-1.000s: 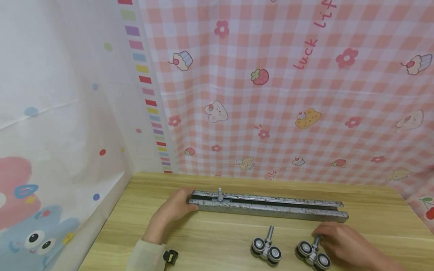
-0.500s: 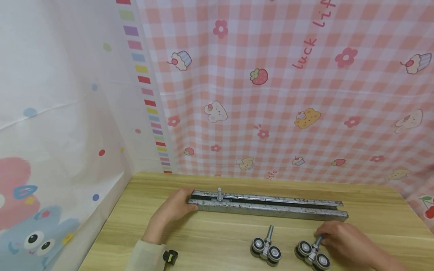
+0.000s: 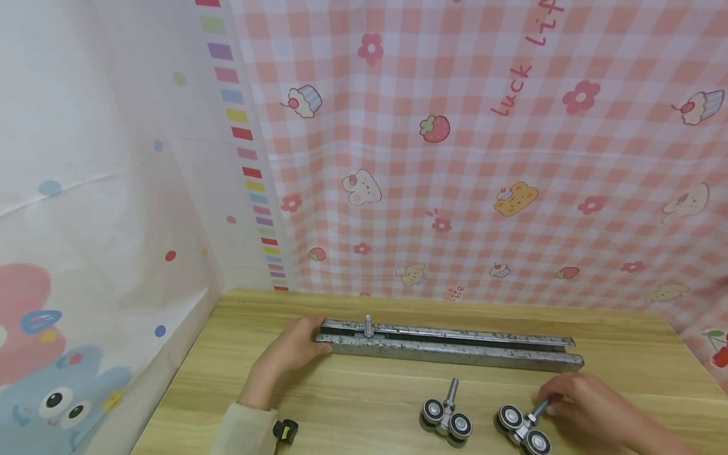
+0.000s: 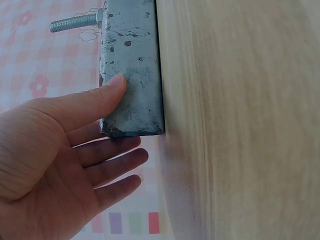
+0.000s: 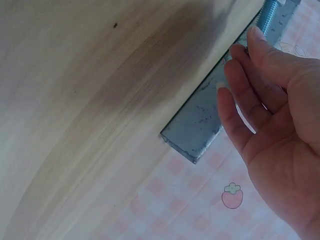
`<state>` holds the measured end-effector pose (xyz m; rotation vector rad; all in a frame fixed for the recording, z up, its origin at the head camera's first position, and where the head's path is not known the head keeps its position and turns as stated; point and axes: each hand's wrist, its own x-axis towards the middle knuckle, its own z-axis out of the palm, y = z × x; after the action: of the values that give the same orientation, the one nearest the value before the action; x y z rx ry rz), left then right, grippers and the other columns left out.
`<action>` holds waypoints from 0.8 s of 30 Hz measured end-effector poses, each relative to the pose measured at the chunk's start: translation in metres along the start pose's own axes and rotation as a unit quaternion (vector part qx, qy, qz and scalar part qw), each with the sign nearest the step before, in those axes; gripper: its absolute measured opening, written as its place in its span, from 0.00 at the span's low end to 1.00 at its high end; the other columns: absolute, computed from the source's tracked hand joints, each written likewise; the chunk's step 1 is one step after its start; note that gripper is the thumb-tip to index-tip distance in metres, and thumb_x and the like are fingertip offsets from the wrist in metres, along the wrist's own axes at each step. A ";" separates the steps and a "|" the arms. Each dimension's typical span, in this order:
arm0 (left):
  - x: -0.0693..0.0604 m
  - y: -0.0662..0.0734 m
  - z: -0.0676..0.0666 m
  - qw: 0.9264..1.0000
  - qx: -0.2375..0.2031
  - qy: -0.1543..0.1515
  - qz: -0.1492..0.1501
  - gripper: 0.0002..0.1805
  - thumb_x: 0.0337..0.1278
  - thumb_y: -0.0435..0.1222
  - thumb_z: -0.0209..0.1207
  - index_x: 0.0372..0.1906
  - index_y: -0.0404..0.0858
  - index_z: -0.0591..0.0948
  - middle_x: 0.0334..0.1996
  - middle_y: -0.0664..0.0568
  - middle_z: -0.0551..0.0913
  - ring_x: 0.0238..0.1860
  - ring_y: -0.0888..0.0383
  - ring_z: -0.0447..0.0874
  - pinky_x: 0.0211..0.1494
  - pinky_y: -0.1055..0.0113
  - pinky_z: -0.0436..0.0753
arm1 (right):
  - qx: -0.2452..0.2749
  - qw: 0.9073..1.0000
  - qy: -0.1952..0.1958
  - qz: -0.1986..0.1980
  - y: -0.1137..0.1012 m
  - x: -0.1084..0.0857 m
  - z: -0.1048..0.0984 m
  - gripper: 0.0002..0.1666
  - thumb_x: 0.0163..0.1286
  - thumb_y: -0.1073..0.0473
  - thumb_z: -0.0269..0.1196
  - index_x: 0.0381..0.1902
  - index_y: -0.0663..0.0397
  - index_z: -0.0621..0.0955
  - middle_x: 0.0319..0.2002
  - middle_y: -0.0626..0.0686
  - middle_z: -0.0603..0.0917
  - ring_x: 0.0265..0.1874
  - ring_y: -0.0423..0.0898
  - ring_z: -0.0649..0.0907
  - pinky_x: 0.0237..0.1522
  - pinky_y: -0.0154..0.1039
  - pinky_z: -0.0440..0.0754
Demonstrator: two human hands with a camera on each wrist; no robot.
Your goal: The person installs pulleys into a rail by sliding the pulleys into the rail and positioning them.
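Right hand (image 3: 586,404) is pinching the right roller (image 3: 521,431) by its bolt (image 3: 538,412), slanting toward the table's (image 3: 364,398) far right corner; left hand (image 3: 292,346) is gripping the rail's (image 3: 449,354) left end, its length running beyond the roller, roughly parallel to the far edge.

Behind the far edge of the pale wood-grained tabletop (image 3: 216,360), a pink-and-white checked cloth (image 3: 478,158) is hanging like a wall, showing flowers (image 3: 581,96), strawberries (image 3: 435,128) and cupcakes (image 3: 307,101), with a strip of coloured blocks (image 3: 242,133) running down its left side. Along the tabletop's left edge a white cloth (image 3: 131,196) is hanging in loose creases, carrying coloured dots (image 3: 170,255) and a blue cartoon figure (image 3: 65,417). Soft light is falling across the tabletop, leaving a blurred shadow (image 5: 155,70).
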<state>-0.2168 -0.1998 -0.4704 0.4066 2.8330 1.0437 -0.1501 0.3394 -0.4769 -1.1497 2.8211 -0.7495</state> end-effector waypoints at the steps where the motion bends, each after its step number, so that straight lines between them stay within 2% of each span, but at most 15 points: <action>1: 0.000 0.000 0.000 1.000 0.001 0.000 0.002 0.30 0.58 0.31 0.74 0.65 0.30 0.80 0.60 0.39 0.84 0.63 0.41 0.81 0.69 0.44 0.79 | 0.001 1.000 0.005 -0.004 0.000 -0.001 0.000 0.13 0.55 0.71 0.76 0.36 0.51 0.89 0.35 0.41 0.89 0.36 0.31 0.84 0.32 0.35 0.87; 9: -0.001 0.001 0.000 1.000 0.001 -0.004 -0.002 0.31 0.59 0.32 0.73 0.67 0.29 0.78 0.61 0.38 0.83 0.64 0.40 0.80 0.69 0.44 0.78 | 0.012 0.998 0.045 -0.036 -0.003 -0.005 -0.005 0.15 0.52 0.71 0.78 0.35 0.50 0.88 0.34 0.39 0.88 0.34 0.29 0.80 0.27 0.31 0.83; 16: -0.001 0.001 -0.001 1.000 0.000 -0.005 -0.010 0.33 0.59 0.31 0.74 0.68 0.28 0.77 0.63 0.37 0.82 0.65 0.39 0.79 0.70 0.43 0.77 | 0.017 0.999 0.037 -0.025 -0.011 -0.002 -0.011 0.15 0.54 0.71 0.78 0.35 0.47 0.88 0.35 0.34 0.85 0.34 0.27 0.78 0.26 0.30 0.81; 24: -0.001 0.002 0.000 1.000 0.002 -0.005 -0.016 0.35 0.59 0.32 0.74 0.69 0.26 0.76 0.65 0.34 0.79 0.68 0.36 0.76 0.72 0.42 0.75 | 0.023 0.996 0.060 -0.068 -0.020 0.001 -0.011 0.20 0.51 0.72 0.79 0.36 0.45 0.87 0.35 0.37 0.86 0.34 0.30 0.81 0.28 0.27 0.79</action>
<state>-0.2150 -0.1987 -0.4693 0.3651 2.8233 1.0282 -0.1400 0.3308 -0.4588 -1.3441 2.8265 -0.9154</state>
